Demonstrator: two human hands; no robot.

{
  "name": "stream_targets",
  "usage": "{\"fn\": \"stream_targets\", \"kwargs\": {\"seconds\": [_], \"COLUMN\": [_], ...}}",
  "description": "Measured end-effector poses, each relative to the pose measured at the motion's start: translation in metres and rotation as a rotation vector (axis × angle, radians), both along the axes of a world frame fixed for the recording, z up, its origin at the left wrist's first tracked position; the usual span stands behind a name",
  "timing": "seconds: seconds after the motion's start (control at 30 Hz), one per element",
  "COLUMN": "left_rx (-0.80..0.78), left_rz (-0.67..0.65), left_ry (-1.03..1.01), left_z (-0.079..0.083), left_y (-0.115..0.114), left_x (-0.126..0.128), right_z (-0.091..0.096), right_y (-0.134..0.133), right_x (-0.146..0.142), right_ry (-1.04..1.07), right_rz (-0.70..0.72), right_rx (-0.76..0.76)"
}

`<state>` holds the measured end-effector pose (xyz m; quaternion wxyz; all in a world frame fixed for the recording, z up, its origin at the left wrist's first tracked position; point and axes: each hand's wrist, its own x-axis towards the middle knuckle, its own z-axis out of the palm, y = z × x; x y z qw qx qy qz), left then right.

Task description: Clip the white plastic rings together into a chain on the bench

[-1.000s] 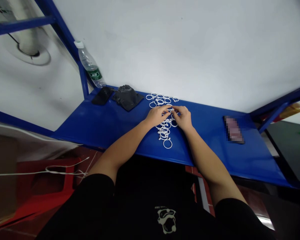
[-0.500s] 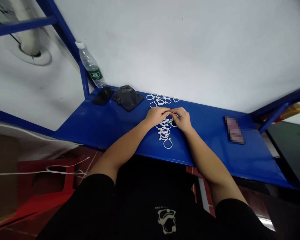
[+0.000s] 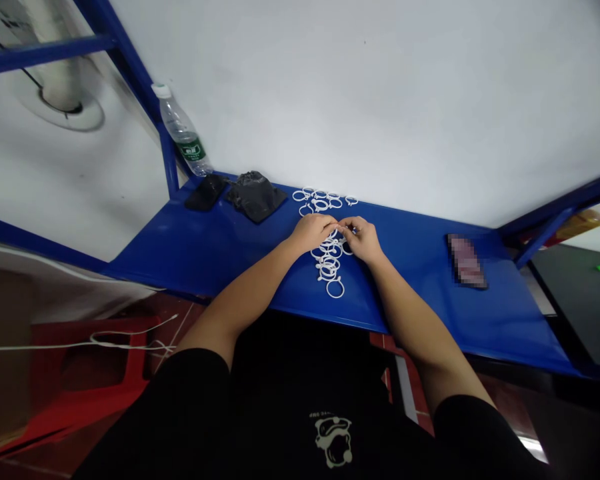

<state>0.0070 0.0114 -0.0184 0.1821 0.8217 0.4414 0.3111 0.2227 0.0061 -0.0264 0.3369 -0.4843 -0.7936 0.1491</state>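
- Left hand point(image 3: 314, 231): on the blue counter point(image 3: 220, 247), fingers curled, fingertips pinched on a small white plastic ring point(image 3: 341, 229) at the far end of the ring pile point(image 3: 329, 261).
- Right hand point(image 3: 364, 238): opposite the left, fingertips meeting it on the same ring; closed in a pinch. The exact grip is too small to make out.
- Ring in hand: held between both hands, just above the pile and on the near side of the ring row point(image 3: 324, 197).
- Handling note, as a judgement: a thin ring of this kind is best held by its rim with fingertips only, both hands close together, wrists resting on the counter for steadiness, and kept clear of the pile so that neighbouring rings do not snag.
- Ring pile: loose, overlapping, running from the hands toward the near counter edge; one ring lies at its near end.
- Ring row: laid flat beyond the pile, toward the wall.
- Water bottle point(image 3: 181, 131): well left of the pile, in the far corner, cap on, leaning; contents cannot be told.
- Black bag point(image 3: 254, 193): left of the ring row, crumpled; contents hidden.
- Dark flat item point(image 3: 206, 191): just left of the bag.
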Motion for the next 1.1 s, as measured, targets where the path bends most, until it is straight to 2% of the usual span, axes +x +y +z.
{"fn": "stream_targets", "kwargs": {"seconds": [0.23,0.33,0.53,0.87,1.1], "left_rx": [0.081,0.098,-0.009,-0.112,-0.087], "left_rz": [0.043,0.045,-0.037,0.037,0.038], "left_ry": [0.057,0.064,0.048,-0.015,0.005], "left_z": [-0.014,-0.017,-0.016,-0.013,-0.011], "left_y": [0.008,0.01,0.008,0.003,0.001], "left_x": [0.0,-0.002,0.0,0.003,0.004], "right_z": [-0.006,-0.005,-0.006,-0.007,0.003], "right_y": [0.007,0.012,0.017,0.015,0.005], "right_x": [0.006,0.015,0.021,0.015,0.006], "right_ry": [-0.078,-0.13,-0.248,-0.371,-0.219], "right_rz": [0.013,-0.045,-0.132,-0.129,-0.054], "right_rx": [0.017,0.028,-0.028,-0.104,0.017]}}
